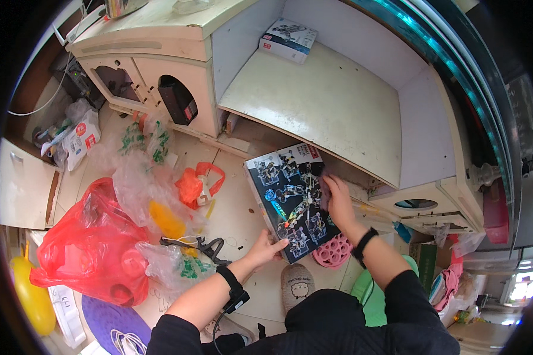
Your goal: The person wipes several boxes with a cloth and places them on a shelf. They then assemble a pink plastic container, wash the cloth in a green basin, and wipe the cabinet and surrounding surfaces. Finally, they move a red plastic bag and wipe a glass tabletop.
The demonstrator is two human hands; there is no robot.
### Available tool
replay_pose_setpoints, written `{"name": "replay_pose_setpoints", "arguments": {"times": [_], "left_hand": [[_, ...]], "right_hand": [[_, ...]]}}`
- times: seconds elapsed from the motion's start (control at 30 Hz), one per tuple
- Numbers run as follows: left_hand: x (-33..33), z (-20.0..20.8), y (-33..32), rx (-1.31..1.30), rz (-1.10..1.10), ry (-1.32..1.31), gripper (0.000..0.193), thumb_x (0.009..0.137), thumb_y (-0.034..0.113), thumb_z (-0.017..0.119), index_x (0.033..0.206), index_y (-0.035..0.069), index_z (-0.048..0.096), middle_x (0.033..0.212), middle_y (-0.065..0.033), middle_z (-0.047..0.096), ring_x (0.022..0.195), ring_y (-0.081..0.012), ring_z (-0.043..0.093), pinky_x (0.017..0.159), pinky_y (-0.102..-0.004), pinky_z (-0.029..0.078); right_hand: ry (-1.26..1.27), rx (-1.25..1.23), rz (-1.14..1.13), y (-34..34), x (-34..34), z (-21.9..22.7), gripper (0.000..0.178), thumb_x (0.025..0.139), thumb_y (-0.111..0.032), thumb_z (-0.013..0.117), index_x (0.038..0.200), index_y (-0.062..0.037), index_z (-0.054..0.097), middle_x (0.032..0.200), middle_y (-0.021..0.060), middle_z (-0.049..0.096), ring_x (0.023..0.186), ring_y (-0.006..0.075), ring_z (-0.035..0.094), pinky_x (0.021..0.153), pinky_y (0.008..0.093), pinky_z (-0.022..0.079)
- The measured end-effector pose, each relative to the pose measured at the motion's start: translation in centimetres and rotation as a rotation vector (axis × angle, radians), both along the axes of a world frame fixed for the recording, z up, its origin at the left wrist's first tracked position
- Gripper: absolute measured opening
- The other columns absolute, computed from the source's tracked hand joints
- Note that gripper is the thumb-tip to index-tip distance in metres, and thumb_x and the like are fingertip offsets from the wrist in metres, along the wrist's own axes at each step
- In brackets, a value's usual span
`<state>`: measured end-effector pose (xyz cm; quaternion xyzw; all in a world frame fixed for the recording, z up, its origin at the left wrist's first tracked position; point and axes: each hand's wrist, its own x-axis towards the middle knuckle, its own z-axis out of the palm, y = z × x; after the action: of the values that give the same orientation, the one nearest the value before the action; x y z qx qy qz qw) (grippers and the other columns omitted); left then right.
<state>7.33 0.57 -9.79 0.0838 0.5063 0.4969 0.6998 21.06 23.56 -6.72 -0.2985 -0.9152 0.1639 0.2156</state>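
Observation:
Between my hands is a flat, dark box printed with several pictures of building-toy models, tilted in front of the cabinet. My left hand grips its lower left corner, with the thumb on the printed face. At the right edge, my right hand holds the box too, its fingers lying along the side. A smaller white and blue box stands at the back left of the cabinet shelf. Below the dark box, a pink plastic piece with round holes is partly hidden.
Left on the floor lie a red plastic bag, clear bags, an orange bag and dark straps. A purple round thing and a yellow balloon-like thing are at the lower left. A green stool-like thing stands right.

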Motion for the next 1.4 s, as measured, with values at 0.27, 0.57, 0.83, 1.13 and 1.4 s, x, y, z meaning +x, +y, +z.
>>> {"name": "replay_pose_setpoints", "arguments": {"times": [0.27,0.57,0.83,1.13,1.4], "left_hand": [[-0.4,-0.2,0.2,0.052,-0.060,0.108,0.069,0.088,0.025,0.069,0.132,0.002,0.020,0.104,-0.0152,0.060,0.074,-0.0168,0.060,0.062,-0.0301,0.052],[-1.6,2.0,0.1,-0.101,-0.018,-0.083,0.074,0.083,0.019,0.074,0.133,0.005,0.021,0.107,-0.0142,0.059,0.080,-0.0194,0.062,0.072,-0.0344,0.054],[-4.4,1.4,0.2,0.054,-0.015,-0.673,0.036,0.087,0.025,0.066,0.118,0.012,0.053,0.114,-0.0073,0.059,0.099,-0.0279,0.061,0.094,-0.0435,0.047],[-1.9,2.5,1.3,0.079,-0.111,-0.607,0.058,0.083,0.052,0.065,0.131,0.021,0.049,0.125,-0.0087,0.057,0.114,-0.0283,0.055,0.096,-0.0491,0.042],[-2.3,3.1,2.7,-0.172,-0.214,-0.377,0.086,0.077,0.082,0.045,0.136,0.020,0.045,0.131,-0.0159,0.052,0.118,-0.0341,0.051,0.095,-0.0640,0.034]], "right_hand": [[0.132,-0.126,0.115,-4.1,-1.4,1.3,0.049,0.073,0.014,0.049,0.119,-0.0018,0.058,0.127,0.0196,0.056,0.120,0.0377,0.051,0.104,0.0415,0.039],[0.199,-0.271,0.579,-5.8,-13.2,2.3,0.040,0.077,0.013,0.052,0.113,-0.0033,0.061,0.124,0.0168,0.059,0.117,0.0353,0.053,0.102,0.0406,0.042],[-0.006,-0.461,0.704,-8.8,-5.0,4.9,0.053,0.069,0.016,0.050,0.117,-0.0026,0.058,0.124,0.0153,0.057,0.121,0.0340,0.050,0.105,0.0415,0.040],[0.013,-0.517,0.515,-9.6,0.1,5.6,0.058,0.064,0.019,0.049,0.117,-0.0026,0.057,0.123,0.0122,0.058,0.120,0.0325,0.051,0.105,0.0425,0.039],[0.007,-0.403,0.786,-11.0,2.7,3.8,0.046,0.067,0.012,0.060,0.110,-0.0023,0.061,0.116,0.0113,0.060,0.116,0.0311,0.054,0.100,0.0410,0.044]]}}
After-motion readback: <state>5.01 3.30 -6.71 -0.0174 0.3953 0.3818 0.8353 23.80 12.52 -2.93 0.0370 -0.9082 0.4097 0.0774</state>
